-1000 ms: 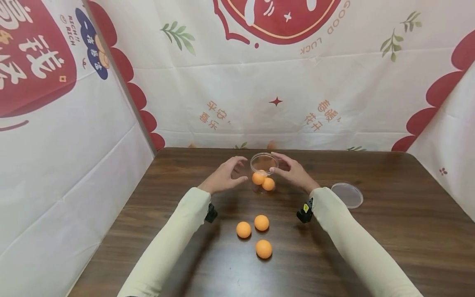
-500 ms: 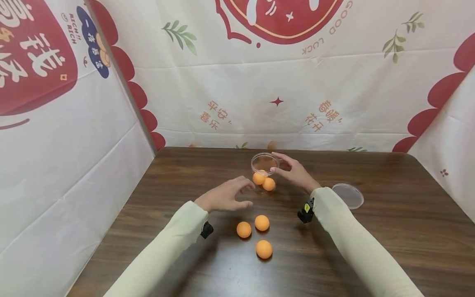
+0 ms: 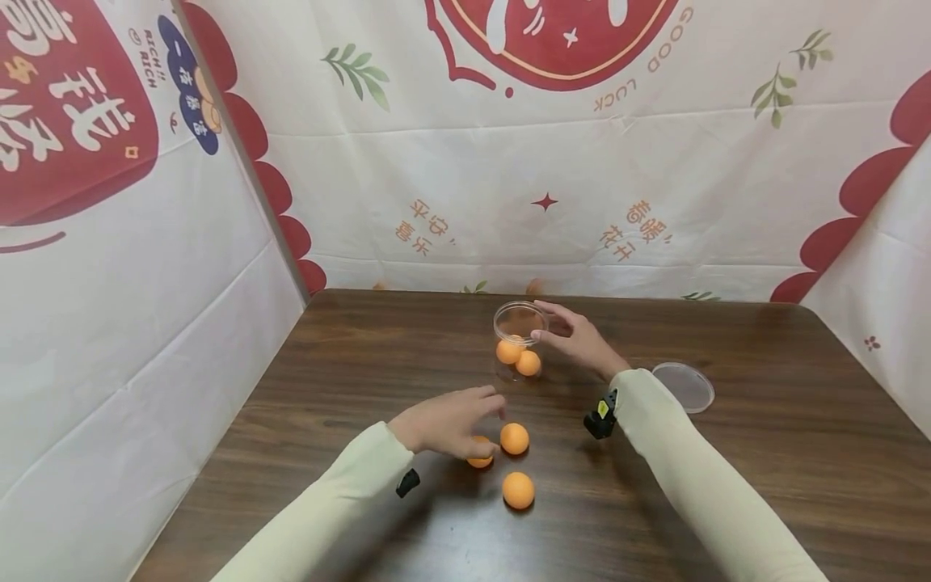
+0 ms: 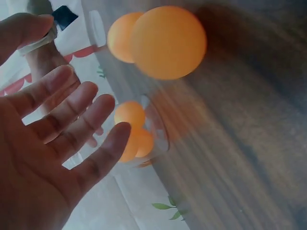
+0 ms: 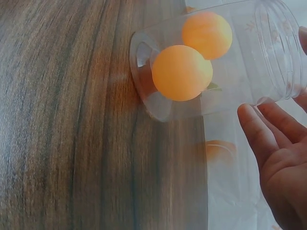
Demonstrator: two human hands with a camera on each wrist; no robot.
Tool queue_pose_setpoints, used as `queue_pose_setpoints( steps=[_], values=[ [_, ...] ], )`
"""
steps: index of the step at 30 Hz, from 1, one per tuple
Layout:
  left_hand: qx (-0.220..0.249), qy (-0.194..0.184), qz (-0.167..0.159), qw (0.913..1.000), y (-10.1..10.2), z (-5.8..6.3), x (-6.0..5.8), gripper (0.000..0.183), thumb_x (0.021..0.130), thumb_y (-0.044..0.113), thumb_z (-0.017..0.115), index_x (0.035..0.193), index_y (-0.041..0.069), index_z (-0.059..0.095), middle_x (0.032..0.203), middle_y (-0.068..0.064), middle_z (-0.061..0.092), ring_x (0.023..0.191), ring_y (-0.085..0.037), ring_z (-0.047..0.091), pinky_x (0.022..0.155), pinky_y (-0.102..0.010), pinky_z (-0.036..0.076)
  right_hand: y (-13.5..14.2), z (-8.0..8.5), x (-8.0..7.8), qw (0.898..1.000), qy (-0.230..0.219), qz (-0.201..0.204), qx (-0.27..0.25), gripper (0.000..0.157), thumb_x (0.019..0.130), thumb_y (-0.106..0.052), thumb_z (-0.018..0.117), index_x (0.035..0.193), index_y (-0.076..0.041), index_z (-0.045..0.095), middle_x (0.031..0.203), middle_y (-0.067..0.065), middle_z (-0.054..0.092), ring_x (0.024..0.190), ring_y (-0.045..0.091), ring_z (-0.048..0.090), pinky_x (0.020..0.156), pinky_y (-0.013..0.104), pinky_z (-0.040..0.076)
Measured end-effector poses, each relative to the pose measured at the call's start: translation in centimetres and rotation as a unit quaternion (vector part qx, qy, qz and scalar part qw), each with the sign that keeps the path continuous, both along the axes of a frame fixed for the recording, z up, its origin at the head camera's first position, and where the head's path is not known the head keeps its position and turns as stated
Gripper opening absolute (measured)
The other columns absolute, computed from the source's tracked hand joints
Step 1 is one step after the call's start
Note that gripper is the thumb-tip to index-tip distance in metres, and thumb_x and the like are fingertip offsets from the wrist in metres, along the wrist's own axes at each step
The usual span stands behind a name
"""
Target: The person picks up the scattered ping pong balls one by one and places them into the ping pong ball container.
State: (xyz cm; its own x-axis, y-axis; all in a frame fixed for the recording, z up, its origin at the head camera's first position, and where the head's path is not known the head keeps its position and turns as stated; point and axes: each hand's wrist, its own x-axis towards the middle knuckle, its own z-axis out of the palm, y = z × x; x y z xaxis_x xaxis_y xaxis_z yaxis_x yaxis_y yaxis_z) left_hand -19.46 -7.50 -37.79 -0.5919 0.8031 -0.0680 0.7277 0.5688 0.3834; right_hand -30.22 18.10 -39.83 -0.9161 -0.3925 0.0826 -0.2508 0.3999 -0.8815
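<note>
A clear plastic jar [image 5: 240,72] stands upright on the table with a few orange ping-pong balls [image 5: 182,73] in it. My right hand [image 3: 578,341] holds the jar by its rim, thumb on the near side and fingers on the far side. Three loose ping-pong balls lie in front of the jar. My left hand [image 3: 447,422] hovers over the leftmost ball [image 3: 480,463], partly covering it, with fingers loosely bent and nothing gripped. Close to it are the second ball [image 3: 514,439] and the nearest ball [image 3: 518,491].
A clear round lid [image 3: 684,387] lies flat on the dark wooden table [image 3: 334,356], right of the jar and beside the right forearm. White printed cloth [image 3: 465,170] hangs behind the table and along both sides.
My left hand has moved from beside the jar toward me, down to the loose balls. My right hand has stayed on the jar's rim, and the balls have not moved.
</note>
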Motion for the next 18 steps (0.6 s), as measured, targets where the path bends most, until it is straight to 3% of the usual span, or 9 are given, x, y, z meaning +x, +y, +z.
queue_pose_setpoints(
  steps=[10,18],
  values=[
    [-0.041,-0.003,0.008,0.9991,0.1,-1.7,1.0,0.04,0.085,0.028,0.069,0.119,0.014,0.053,0.112,0.001,0.057,0.09,-0.006,0.055,0.079,-0.017,0.046,0.0,0.2,0.0,1.0,-0.004,0.004,0.006,0.065,0.092,-0.035,0.063,0.148,-0.019,0.035,0.15,0.017,0.036,0.135,0.039,0.039,0.105,0.056,0.037],
    [-0.072,0.038,-0.006,0.9966,0.2,-2.8,1.4,0.035,0.081,0.024,0.073,0.111,0.016,0.056,0.099,0.004,0.052,0.077,-0.003,0.046,0.067,-0.014,0.04,-0.1,0.4,0.4,1.0,-0.001,-0.001,0.012,0.066,0.092,-0.034,0.063,0.149,-0.017,0.034,0.148,0.02,0.038,0.132,0.04,0.041,0.104,0.056,0.038]
  ],
)
